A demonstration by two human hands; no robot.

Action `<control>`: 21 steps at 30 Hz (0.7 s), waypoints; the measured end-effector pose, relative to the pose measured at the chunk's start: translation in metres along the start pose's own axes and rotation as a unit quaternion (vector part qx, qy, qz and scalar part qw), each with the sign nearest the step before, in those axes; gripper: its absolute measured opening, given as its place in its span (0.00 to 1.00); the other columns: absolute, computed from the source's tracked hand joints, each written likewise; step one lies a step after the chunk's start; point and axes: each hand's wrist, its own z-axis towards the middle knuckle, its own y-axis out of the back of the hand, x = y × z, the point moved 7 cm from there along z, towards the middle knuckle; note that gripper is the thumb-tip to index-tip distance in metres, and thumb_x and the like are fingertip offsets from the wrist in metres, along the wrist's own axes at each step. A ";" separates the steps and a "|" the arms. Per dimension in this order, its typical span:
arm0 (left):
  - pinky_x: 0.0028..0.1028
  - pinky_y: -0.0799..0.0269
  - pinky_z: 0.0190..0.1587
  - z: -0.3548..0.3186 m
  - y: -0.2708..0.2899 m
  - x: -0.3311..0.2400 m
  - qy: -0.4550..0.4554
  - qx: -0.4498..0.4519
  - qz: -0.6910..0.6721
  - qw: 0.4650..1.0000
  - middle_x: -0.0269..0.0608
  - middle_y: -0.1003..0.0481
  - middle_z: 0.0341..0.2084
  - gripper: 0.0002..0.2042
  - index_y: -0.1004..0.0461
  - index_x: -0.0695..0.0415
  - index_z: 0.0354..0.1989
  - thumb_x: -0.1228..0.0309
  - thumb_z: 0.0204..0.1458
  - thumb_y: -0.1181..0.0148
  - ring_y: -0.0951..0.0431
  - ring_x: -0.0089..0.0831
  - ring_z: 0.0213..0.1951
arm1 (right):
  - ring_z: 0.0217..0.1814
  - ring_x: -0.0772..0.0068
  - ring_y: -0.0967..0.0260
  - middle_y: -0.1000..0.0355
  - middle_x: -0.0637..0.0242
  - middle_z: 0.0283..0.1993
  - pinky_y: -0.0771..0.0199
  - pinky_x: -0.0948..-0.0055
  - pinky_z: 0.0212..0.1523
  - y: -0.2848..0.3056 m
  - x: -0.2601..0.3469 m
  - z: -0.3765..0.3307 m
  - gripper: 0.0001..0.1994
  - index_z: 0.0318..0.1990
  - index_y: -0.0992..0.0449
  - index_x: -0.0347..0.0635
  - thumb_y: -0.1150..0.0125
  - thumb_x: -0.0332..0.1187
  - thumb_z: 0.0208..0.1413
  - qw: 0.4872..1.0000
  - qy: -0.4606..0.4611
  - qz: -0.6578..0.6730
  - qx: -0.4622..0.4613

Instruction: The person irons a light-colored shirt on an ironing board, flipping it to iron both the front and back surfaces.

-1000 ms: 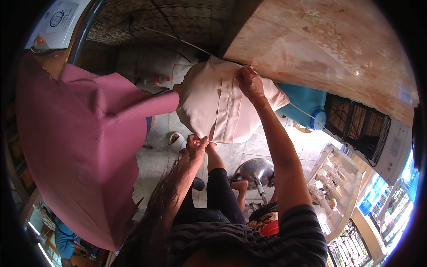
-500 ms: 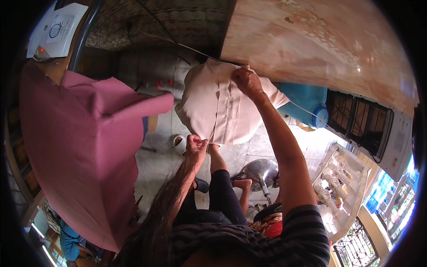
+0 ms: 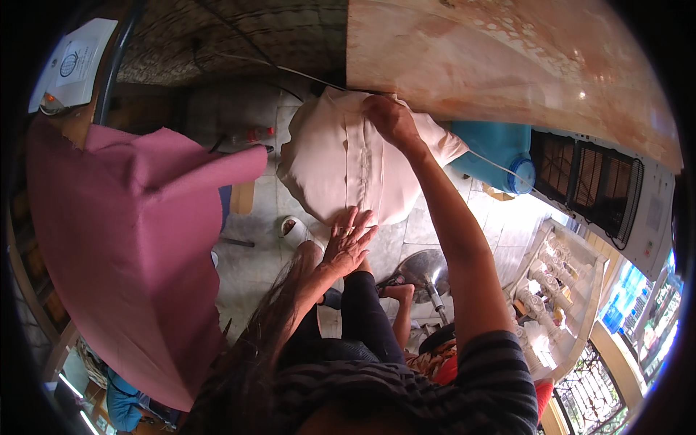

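Observation:
A pale cream cloth cover (image 3: 319,159) spreads in a rounded, puffed shape in front of me, with folded seam strips running down its middle from far to near. At its far edge my right hand (image 3: 394,122) is closed, pinching the cloth at the top of the seam. My left hand (image 3: 348,243) lies on the near end of the seam, fingers spread and touching the cloth. What lies under the cover is hidden.
Pink fabric (image 3: 138,246) drapes over something at the left. A marbled brown surface (image 3: 507,58) fills the far right, above a blue water jug (image 3: 496,152) and a dark-fronted appliance (image 3: 591,188). A metal stool base (image 3: 424,275) stands on the tiled floor (image 3: 250,272). A cord passes behind the cover.
My left hand has let go of the near edge and moved right, opening flat onto the seam. My right hand keeps its pinch at the far edge. The view has shifted slightly.

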 end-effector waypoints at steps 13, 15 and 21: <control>0.42 0.34 0.54 0.110 0.087 0.062 -0.071 -0.240 -0.085 0.964 0.38 0.25 0.45 0.10 0.22 0.57 0.43 0.74 0.52 0.39 0.26 0.42 0.50 | 0.33 0.80 0.31 0.26 0.72 0.33 0.32 0.78 0.33 -0.045 -0.027 -0.318 0.11 0.43 0.24 0.44 0.36 0.40 0.60 0.803 -0.474 0.298 -0.205; 0.42 0.33 0.52 0.127 0.097 0.071 -0.078 -0.220 -0.027 0.972 0.37 0.25 0.45 0.10 0.23 0.55 0.42 0.74 0.50 0.39 0.28 0.41 0.50 | 0.33 0.80 0.30 0.27 0.72 0.33 0.31 0.78 0.33 -0.063 -0.018 -0.319 0.13 0.40 0.26 0.46 0.34 0.42 0.58 0.814 -0.465 0.286 -0.200; 0.39 0.29 0.50 0.153 0.110 0.081 -0.084 -0.178 -0.052 0.979 0.40 0.26 0.47 0.12 0.24 0.58 0.44 0.75 0.50 0.39 0.25 0.43 0.48 | 0.32 0.80 0.30 0.27 0.72 0.32 0.31 0.78 0.32 -0.079 -0.014 -0.321 0.15 0.38 0.28 0.43 0.31 0.43 0.56 0.773 -0.502 0.294 -0.253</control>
